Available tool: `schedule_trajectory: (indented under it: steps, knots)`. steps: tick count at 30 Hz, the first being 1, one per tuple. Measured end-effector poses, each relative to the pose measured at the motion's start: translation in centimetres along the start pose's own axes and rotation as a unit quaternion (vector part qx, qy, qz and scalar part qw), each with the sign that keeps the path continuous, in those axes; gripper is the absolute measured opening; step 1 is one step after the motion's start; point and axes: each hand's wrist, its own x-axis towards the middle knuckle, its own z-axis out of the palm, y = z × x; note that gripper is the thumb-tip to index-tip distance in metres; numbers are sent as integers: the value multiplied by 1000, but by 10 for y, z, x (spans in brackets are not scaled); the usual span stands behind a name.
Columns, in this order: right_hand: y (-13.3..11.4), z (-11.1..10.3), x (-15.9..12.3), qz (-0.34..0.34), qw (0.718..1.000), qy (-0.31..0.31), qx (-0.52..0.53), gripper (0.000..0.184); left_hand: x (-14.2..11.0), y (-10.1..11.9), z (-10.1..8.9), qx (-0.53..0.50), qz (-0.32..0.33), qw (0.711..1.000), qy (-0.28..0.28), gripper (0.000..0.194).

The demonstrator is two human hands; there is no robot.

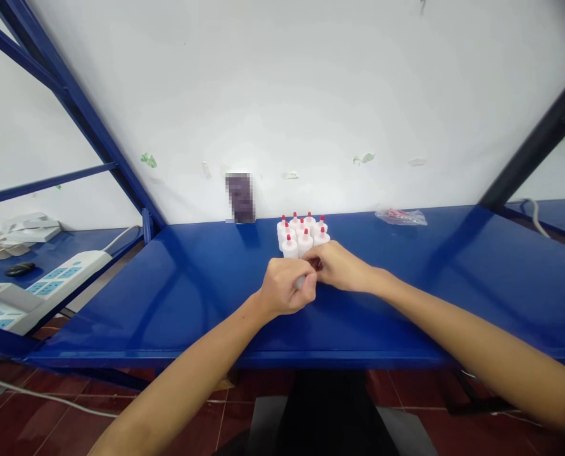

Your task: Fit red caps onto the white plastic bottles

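Note:
Several white squeeze bottles [304,244] with red tips stand upright in a tight group near the back of the blue table. Just in front of them my left hand [287,285] is wrapped round a white bottle [300,282], of which only a pale end shows between thumb and fingers. My right hand [337,265] meets it from the right, fingertips bent together by the left hand's fingers. Whatever those fingertips pinch is hidden. The right hand's fingers are also close to the front bottles of the group.
A clear plastic bag [401,216] with red pieces lies at the back right of the blue table [206,304]. A blurred dark object [241,197] leans on the wall. Beyond the left frame post lie a power strip [64,278] and a black mouse [19,269].

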Motion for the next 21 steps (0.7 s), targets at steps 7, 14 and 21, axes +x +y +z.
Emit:
schedule_trajectory:
  steps: [7,14,21]
  knots:
    - [3,-16,-14,-1,979,181,97,13,-1,10,3,-167,-211,946,-181,49]
    - [-13,-27,-24,-36,960,127,247,22,-1,8,12,-437,-480,733,-201,49]
    - [-18,-29,-28,-32,972,23,230,27,2,9,11,-488,-514,673,-209,41]
